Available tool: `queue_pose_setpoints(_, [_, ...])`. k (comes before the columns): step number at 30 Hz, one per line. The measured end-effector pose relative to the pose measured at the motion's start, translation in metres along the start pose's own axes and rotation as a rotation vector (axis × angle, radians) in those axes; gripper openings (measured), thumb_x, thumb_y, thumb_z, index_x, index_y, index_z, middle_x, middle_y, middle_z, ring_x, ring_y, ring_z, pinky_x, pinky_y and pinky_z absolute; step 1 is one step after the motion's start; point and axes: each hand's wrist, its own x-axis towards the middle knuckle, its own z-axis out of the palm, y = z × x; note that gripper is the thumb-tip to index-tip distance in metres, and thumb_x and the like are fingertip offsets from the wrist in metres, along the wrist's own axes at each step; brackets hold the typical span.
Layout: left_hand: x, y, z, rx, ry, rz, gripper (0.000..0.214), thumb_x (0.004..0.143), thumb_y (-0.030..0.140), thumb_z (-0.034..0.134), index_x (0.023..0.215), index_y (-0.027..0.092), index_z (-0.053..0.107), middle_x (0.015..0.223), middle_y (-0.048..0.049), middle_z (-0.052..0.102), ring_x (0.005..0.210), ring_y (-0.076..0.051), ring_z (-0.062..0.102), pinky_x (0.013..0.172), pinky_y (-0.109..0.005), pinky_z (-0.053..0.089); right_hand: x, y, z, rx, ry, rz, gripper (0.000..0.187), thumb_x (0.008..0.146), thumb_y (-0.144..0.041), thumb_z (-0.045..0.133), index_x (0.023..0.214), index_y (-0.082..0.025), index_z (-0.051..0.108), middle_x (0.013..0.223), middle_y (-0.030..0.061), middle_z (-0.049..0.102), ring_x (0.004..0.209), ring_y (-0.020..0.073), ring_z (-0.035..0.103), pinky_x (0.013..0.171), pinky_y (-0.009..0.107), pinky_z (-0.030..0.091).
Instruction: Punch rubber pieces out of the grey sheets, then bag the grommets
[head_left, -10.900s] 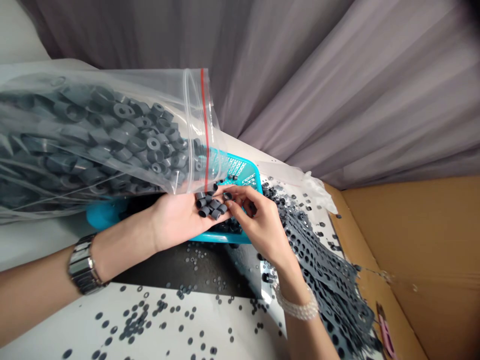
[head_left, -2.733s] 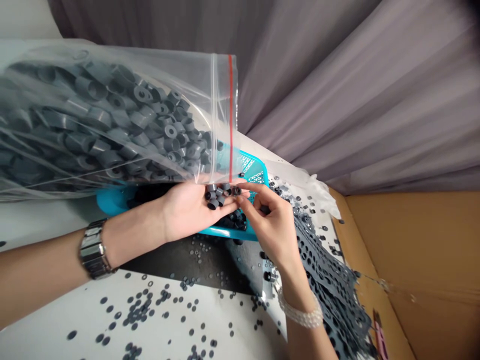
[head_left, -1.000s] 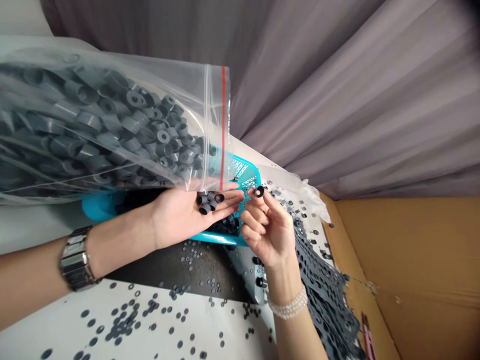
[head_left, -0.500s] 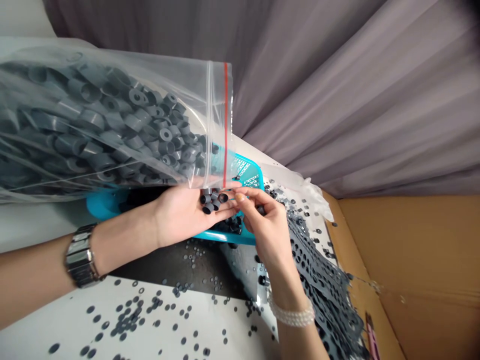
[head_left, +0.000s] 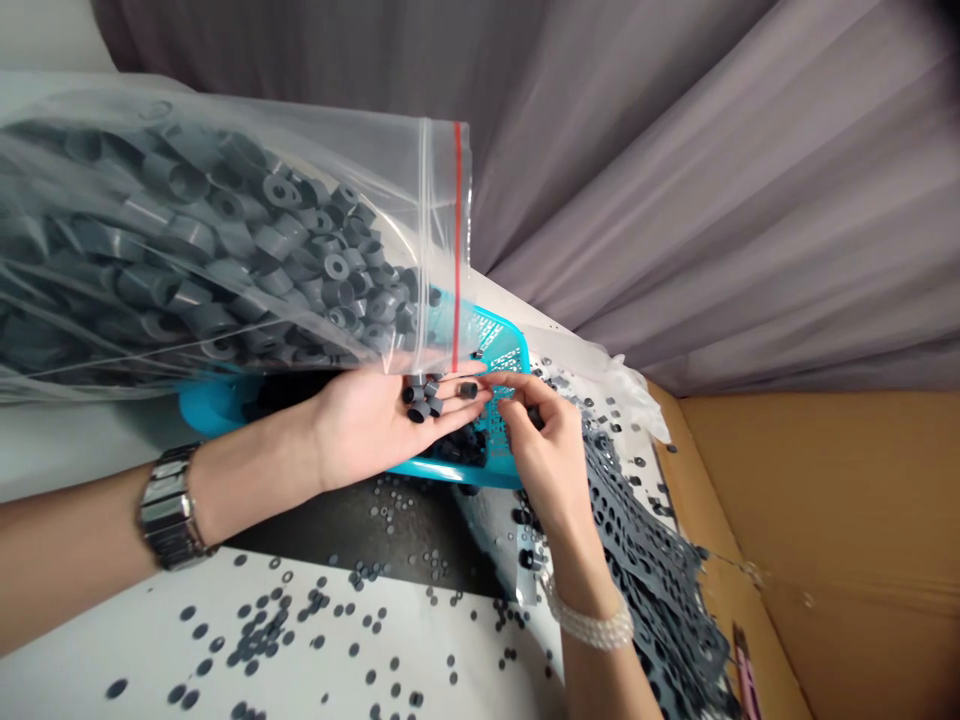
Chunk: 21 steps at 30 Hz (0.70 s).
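My left hand [head_left: 367,425] is palm up with its fingers stretched out, carrying several small dark grey rubber caps [head_left: 422,388]. One single cap [head_left: 468,390] lies nearer its fingertips. Close to those fingertips, my right hand [head_left: 551,430] is curled, with something dark, seemingly a cap [head_left: 534,416], partly hidden in its fingers. The clear zip bag [head_left: 352,150], full of larger grey caps and rings, lies above my left hand, its red-striped edge reaching over the fingers. Below both hands is a turquoise plastic basket [head_left: 450,470] with dark caps inside.
Small grey discs [head_left: 259,635] are scattered across the white table [head_left: 97,610]. Perforated grey rubber sheets [head_left: 645,560] are piled at right, beside a cardboard box [head_left: 825,500] and a pink-handled tool [head_left: 745,675]. A grey curtain [head_left: 675,180] hangs behind.
My right hand has moved slightly right, away from my left fingertips. The single cap on the left fingers has shifted outward toward the fingertips. The view has shifted slightly.
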Motion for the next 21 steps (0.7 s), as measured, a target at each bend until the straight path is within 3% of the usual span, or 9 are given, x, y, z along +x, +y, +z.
queue_pose_setpoints(5, [-0.003,-0.001,0.010,0.196,0.103,0.038,0.040,0.093,0.011,0.038,0.129,0.005,0.052,0.084,-0.0101,0.067,0.080,-0.019,0.065,0.099,-0.040,0.048,-0.005,-0.003,-0.001,-0.093,0.004,-0.122,0.023,0.085,-0.025,0.055,0.101,-0.020,0.072,0.056,-0.0055,0.036,0.051,0.0102,0.031,0.050,0.026,0.028])
queue_pose_setpoints(8, [-0.004,0.000,0.011,0.219,0.140,0.038,0.042,0.093,0.011,0.037,0.132,0.003,0.050,0.082,-0.0086,0.068,0.075,-0.016,0.063,0.100,-0.036,0.047,-0.007,-0.002,0.004,-0.160,-0.021,-0.231,0.022,0.086,-0.032,0.060,0.101,-0.024,0.073,0.060,-0.0029,0.044,0.053,0.0116,0.034,0.053,0.028,0.031])
queue_pose_setpoints(10, [-0.004,-0.001,0.010,0.215,0.145,0.016,0.045,0.093,0.011,0.037,0.136,0.002,0.047,0.090,-0.0109,0.070,0.083,-0.017,0.065,0.102,-0.035,0.046,-0.007,0.000,0.005,-0.189,-0.013,-0.264,0.020,0.087,-0.031,0.059,0.097,-0.024,0.074,0.064,-0.0009,0.050,0.054,0.0121,0.036,0.054,0.028,0.032])
queue_pose_setpoints(13, [-0.003,-0.001,0.009,0.201,0.123,-0.003,0.050,0.092,0.013,0.039,0.141,0.001,0.040,0.105,-0.0150,0.069,0.099,-0.019,0.065,0.106,-0.037,0.043,-0.005,0.005,0.004,-0.183,0.013,-0.229,0.018,0.087,-0.030,0.058,0.092,-0.023,0.074,0.062,-0.0017,0.048,0.053,0.0116,0.035,0.054,0.028,0.031])
queue_pose_setpoints(18, [-0.002,0.000,0.005,0.153,0.111,0.067,0.050,0.091,0.008,0.039,0.141,0.004,0.041,0.103,-0.0136,0.070,0.087,-0.016,0.066,0.107,-0.041,0.043,0.001,0.010,-0.001,-0.164,0.034,-0.173,0.015,0.086,-0.026,0.057,0.090,-0.020,0.071,0.055,-0.0060,0.034,0.051,0.0101,0.030,0.052,0.027,0.028])
queue_pose_setpoints(21, [-0.001,0.000,0.004,0.135,0.099,0.082,0.047,0.092,0.007,0.037,0.138,0.010,0.046,0.111,-0.0130,0.068,0.090,-0.016,0.067,0.106,-0.041,0.045,0.001,0.010,-0.003,-0.164,0.027,-0.163,0.018,0.086,-0.022,0.054,0.092,-0.020,0.071,0.055,-0.0066,0.031,0.050,0.0102,0.030,0.052,0.027,0.028])
